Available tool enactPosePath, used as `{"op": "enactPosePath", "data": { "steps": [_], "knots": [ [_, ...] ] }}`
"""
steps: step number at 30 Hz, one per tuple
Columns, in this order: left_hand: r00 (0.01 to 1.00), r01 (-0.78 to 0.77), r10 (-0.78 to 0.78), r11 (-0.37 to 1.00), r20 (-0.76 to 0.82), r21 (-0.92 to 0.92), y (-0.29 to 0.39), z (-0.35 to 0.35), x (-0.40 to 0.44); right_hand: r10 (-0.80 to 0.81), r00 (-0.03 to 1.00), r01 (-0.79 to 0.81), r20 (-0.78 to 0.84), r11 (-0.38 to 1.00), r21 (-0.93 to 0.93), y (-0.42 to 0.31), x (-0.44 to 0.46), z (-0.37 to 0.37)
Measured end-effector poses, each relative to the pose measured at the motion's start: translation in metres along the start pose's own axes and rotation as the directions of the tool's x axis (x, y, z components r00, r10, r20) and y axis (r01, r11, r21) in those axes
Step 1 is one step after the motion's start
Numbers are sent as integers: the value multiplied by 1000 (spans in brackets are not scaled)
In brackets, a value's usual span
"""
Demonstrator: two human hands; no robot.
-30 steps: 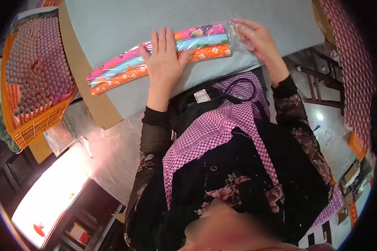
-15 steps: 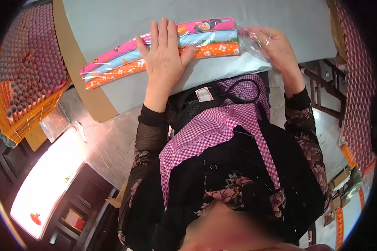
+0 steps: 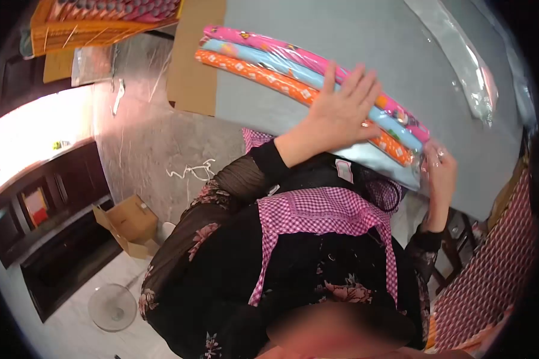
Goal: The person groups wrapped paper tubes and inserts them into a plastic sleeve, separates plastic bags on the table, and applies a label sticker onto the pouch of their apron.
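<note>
**Rolls [image 3: 293, 70] slantwise on the tabletop [image 3: 317, 27]**

Three lie side by side, from far left to near right, their left ends over the cardboard [image 3: 191, 93] along the tabletop's left edge. The left hand [image 3: 344, 109] is across them, right of their middle; the right hand [image 3: 440, 167] is at their right ends. Plastic [image 3: 458, 54] lies farther off to the right. Left of the cardboard is a crate [image 3: 78, 36] with tubes [image 3: 138, 9] in it. On the floor, left of the person, are a cord [image 3: 191, 171] and, farther back, a box [image 3: 129, 221].

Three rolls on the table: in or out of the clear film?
In: glossy clear film covers the rolls, and some extends past their ends by the right hand.
</note>
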State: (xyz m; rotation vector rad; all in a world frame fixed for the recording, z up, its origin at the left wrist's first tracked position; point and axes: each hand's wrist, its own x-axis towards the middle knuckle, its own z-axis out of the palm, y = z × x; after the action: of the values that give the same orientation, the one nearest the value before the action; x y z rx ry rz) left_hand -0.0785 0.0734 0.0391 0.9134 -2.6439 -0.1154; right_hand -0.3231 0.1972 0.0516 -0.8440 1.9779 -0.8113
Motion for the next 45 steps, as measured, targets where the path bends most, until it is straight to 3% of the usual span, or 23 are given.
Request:
{"op": "enactPosePath", "data": {
  "steps": [4, 6, 8, 10, 15, 25, 30, 31, 32, 34, 35, 37, 39, 45],
  "knots": [
    [997, -56, 55, 998, -47, -10, 5, 0, -6, 86, 996, -86, 13, 996, 33, -7, -9, -3],
    [998, -38, 38, 999, -58, -4, 7, 3, -8, 229, 964, -260, 135, 919, 298, 10, -6, -10],
    [997, -53, 52, 998, -52, -22, 11, 2, -9, 187, 980, -199, 70, 921, 334, 34, 0, -6],
    [997, -41, 38, 998, -72, -44, 14, -3, -9, 187, 971, -233, 151, 889, 394, 36, -2, -10],
    [997, -42, 38, 997, -67, -63, 17, -13, -9, 303, 943, -328, 134, 795, 510, 10, -11, -8],
    [995, -39, 30, 995, -99, -90, 19, -13, -8, 259, 928, -370, 267, 714, 594, 13, -8, -17],
    [996, -63, 60, 997, -60, -35, 14, -8, -6, 456, 878, -426, 146, 604, 673, -2, -6, -6],
    [997, -67, 66, 998, -31, -23, 15, -6, -6, 466, 874, -426, 135, 604, 674, -14, -12, 4],
    [996, -80, 79, 995, -32, -52, 15, -4, -4, 454, 891, -350, -4, 693, 630, -29, -21, 16],
    [998, -64, 64, 998, -24, 10, 11, 1, -3, 318, 945, -298, 75, 745, 597, -3, -10, 1],
    [999, -49, 49, 999, -23, -8, 10, 6, -1, 169, 942, -320, 289, 706, 631, 33, 4, -19],
    [997, -71, 69, 994, -22, -82, 12, 12, 1, 279, 946, -326, 168, 808, 491, -5, -3, -7],
    [999, -33, 32, 998, -35, -45, 11, 15, 6, 250, 965, -260, 77, 890, 374, 3, -5, -6],
    [992, -59, 51, 996, -112, -71, 11, 21, 12, 175, 984, -163, -11, 938, 307, 9, -12, -3]
  ]
}}
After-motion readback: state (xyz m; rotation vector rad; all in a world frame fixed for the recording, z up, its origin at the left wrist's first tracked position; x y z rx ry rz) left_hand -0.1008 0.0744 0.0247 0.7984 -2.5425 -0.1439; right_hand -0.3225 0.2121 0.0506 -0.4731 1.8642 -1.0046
